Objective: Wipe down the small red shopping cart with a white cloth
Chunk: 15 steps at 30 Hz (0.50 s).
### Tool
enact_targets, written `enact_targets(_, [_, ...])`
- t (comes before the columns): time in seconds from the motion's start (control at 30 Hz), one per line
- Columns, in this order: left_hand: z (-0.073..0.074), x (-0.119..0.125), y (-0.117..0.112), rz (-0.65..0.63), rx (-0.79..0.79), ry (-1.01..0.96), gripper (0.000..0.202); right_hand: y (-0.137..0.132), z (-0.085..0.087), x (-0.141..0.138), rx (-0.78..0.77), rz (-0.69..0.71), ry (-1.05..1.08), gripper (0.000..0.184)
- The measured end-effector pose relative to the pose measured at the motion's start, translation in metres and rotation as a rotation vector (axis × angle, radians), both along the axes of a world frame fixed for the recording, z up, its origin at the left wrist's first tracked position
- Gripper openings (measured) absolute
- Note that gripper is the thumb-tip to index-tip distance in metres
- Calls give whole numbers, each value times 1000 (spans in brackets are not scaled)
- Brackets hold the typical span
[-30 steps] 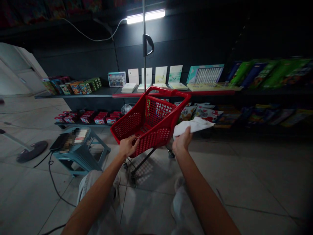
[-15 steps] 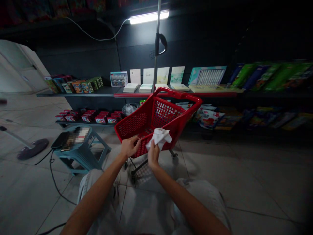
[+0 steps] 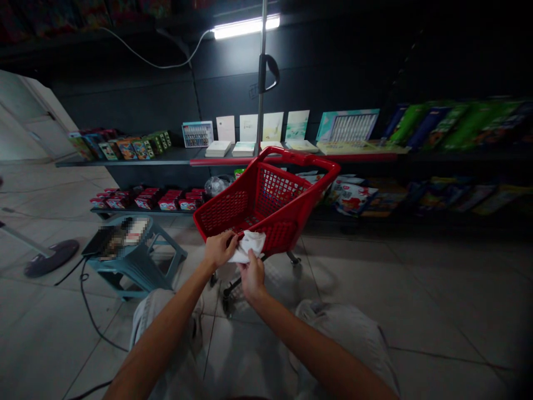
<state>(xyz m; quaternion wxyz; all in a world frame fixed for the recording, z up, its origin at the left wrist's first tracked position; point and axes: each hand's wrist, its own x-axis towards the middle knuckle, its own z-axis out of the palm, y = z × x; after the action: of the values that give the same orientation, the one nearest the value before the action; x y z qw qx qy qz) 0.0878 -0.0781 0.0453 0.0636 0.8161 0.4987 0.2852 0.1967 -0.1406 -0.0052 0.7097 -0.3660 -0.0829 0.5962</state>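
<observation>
The right grip (image 3: 252, 278) clasps a white cloth (image 3: 254, 242) at the near side of a red shopping cart (image 3: 287, 233), which the left grip (image 3: 218, 250) holds; work appears under way, how much remains unclear.

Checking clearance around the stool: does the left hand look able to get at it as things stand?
Probably yes, once freed: the left hand seems to hold the red cart by its near rim, but nothing visible blocks its way to the stool.
</observation>
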Motion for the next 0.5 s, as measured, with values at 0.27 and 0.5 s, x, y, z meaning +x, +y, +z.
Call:
enact_targets(0.27, [-2,-1,-2,6,-2,18,38,18,8,44,-55,-105,70,15])
enact_targets(0.5, [1,-1,-5,0,-7,33,39,58,14,125,-70,-454,-162,20])
